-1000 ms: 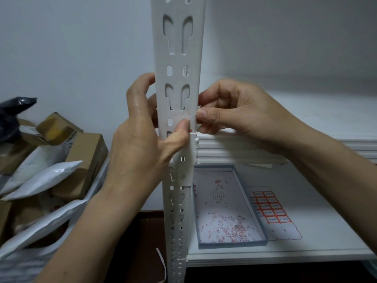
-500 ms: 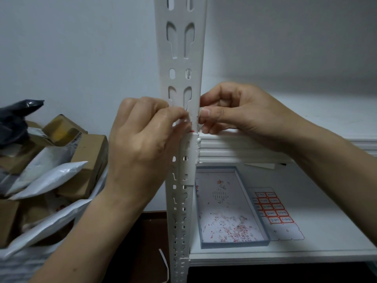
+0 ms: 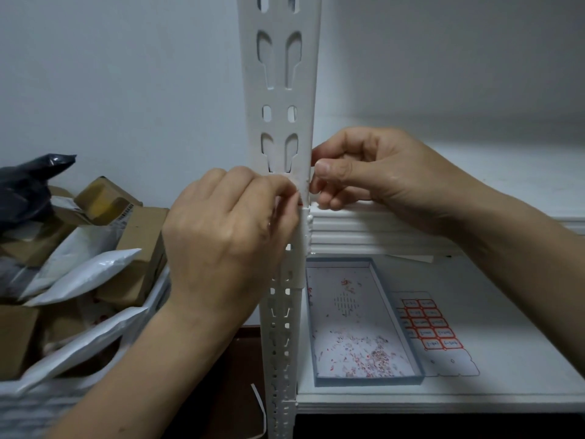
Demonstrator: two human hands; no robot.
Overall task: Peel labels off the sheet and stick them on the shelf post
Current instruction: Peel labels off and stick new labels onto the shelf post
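The white slotted shelf post [image 3: 280, 90] stands upright in the middle of the view. A small pale label [image 3: 299, 194] with a red edge lies on the post's front, just above the upper shelf. My left hand [image 3: 228, 236] is curled in front of the post, its fingertips pinched on the label's lower edge. My right hand [image 3: 376, 172] reaches from the right, with its thumb pressed on the post's right corner beside the label and its fingers folded behind. The label sheet [image 3: 432, 331], with red-outlined labels, lies flat on the lower shelf.
A shallow blue-rimmed tray [image 3: 416, 369] holding several red and white paper scraps sits on the lower shelf [image 3: 506, 359], left of the sheet. Cardboard boxes [image 3: 139, 236], white mailer bags [image 3: 85, 274] and a black bag [image 3: 28, 182] are piled at the left. A grey wall is behind.
My left hand has turned from pressing with its thumb to curling its fingers over the post's front at the label. My right hand has stayed at the post's right edge.
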